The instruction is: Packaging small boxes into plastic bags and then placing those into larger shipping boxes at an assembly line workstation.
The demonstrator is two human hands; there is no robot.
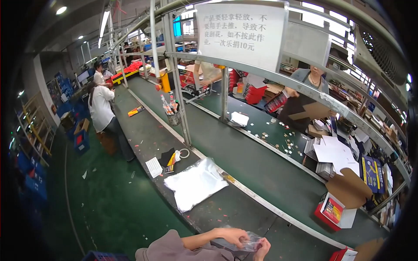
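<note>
The person's left hand (234, 237) and right hand (262, 249) both hold a clear plastic bag (251, 244), fingers closed narrowly on it, close to the near edge of the dark bench (237, 213). A stack of plastic bags (196, 185) spans most of the bench between its edges; beyond it, a white card (153, 167) lies by the near edge, a white ring (187, 153) toward the far edge

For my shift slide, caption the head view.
Left hand and right hand hold crumpled clear plastic film near a flat white plastic pile.
</note>
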